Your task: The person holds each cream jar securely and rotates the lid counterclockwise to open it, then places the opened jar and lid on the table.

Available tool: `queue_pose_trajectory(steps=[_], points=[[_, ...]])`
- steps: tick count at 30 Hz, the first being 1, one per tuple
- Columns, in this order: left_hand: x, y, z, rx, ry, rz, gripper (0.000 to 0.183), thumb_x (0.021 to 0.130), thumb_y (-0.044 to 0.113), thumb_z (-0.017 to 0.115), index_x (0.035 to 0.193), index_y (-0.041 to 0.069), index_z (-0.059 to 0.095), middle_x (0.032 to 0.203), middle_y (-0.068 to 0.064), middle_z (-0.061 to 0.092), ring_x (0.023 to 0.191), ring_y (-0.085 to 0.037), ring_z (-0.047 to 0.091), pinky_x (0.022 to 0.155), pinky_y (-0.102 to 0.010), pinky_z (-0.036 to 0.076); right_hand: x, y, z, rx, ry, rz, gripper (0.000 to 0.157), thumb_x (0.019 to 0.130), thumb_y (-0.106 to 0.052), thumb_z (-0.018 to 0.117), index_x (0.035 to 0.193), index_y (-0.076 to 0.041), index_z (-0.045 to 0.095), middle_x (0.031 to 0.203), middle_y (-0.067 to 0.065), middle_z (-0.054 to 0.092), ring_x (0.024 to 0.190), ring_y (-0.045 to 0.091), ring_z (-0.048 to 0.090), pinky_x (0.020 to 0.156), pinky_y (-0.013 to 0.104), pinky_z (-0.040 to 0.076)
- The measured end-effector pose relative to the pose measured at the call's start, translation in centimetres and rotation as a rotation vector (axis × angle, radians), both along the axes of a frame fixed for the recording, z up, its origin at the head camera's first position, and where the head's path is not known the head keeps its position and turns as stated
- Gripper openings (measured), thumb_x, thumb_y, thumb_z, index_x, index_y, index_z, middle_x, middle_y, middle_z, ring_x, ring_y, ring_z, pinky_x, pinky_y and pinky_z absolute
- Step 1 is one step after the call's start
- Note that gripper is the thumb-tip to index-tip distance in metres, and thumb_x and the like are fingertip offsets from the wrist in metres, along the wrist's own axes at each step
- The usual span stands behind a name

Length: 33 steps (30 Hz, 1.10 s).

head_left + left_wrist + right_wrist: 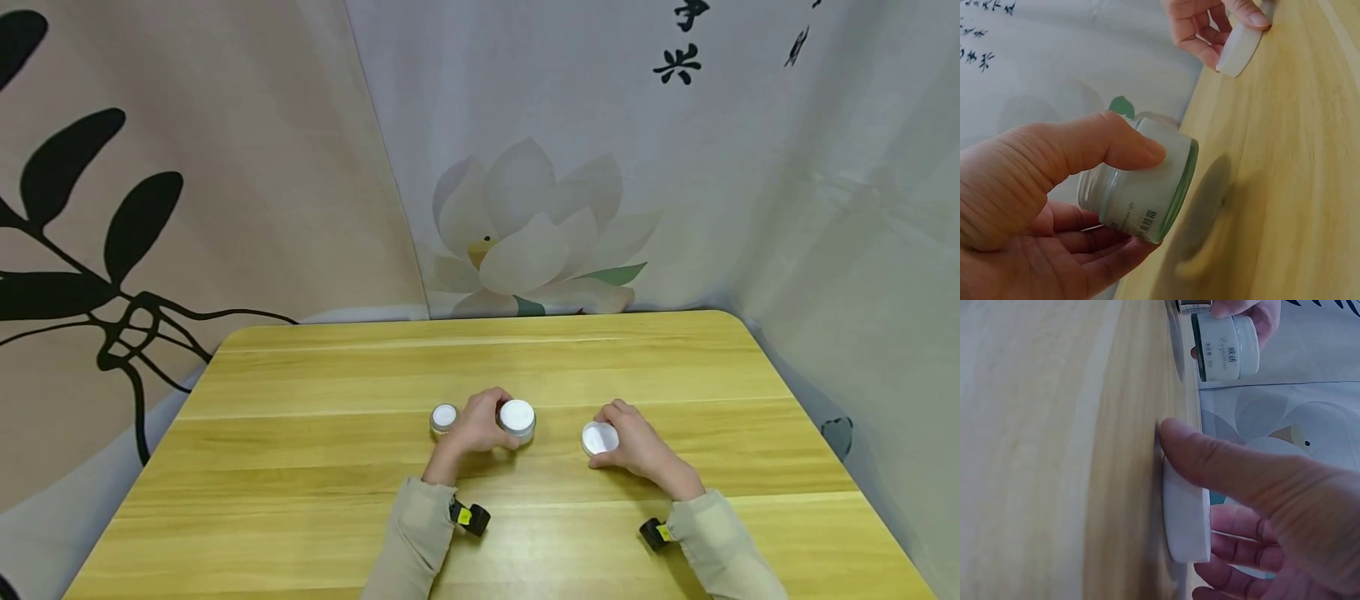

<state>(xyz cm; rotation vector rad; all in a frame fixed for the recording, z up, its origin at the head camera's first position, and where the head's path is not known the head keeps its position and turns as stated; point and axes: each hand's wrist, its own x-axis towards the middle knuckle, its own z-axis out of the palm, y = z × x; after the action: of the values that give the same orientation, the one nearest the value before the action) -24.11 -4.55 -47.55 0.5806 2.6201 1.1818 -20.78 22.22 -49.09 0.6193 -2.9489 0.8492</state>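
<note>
My left hand (477, 423) grips a glass cream jar (1147, 156) round its sides, thumb on one side and fingers on the other. White shows through the glass, dark printing runs along the wall, and the threaded neck is bare. In the left wrist view, the jar is tilted close over the wood and casts a shadow there. On the right, my right hand (637, 442) pinches a round white lid (1186, 515) by its edge, low over the tabletop. In the head view the lid's hollow inner side (600, 437) faces up.
Just left of my left hand stands a smaller jar (444, 417) with a white round top. The wooden table (300, 500) reaches back to a printed curtain (585, 100) with a lotus and dark leaves. A dark wrist device (472, 518) sits at my left cuff.
</note>
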Motion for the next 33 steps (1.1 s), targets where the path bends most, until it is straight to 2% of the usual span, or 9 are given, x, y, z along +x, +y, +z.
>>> queue_pose_trajectory(steps=[14,33], points=[[0.17,0.27,-0.21,-0.042,0.025,-0.039,0.050,0.063,0.004,0.083,0.106,-0.003,0.057,0.100,-0.012,0.060,0.094,-0.026,0.057,0.083,-0.037,0.048,0.03,-0.10,-0.04,0.011,-0.008,-0.014,0.054,0.059,-0.022,0.089,0.098,0.001,0.059,0.094,0.008,0.054,0.088,0.027,0.050,0.076,0.043,0.046],[0.28,0.78,-0.28,-0.097,0.046,-0.032,0.051,0.060,0.004,0.084,0.103,-0.004,0.059,0.098,-0.013,0.061,0.093,-0.027,0.056,0.083,-0.037,0.048,0.16,-0.14,0.04,0.031,-0.011,-0.007,0.055,0.062,-0.022,0.087,0.103,0.000,0.059,0.097,0.009,0.053,0.090,0.028,0.050,0.076,0.044,0.047]])
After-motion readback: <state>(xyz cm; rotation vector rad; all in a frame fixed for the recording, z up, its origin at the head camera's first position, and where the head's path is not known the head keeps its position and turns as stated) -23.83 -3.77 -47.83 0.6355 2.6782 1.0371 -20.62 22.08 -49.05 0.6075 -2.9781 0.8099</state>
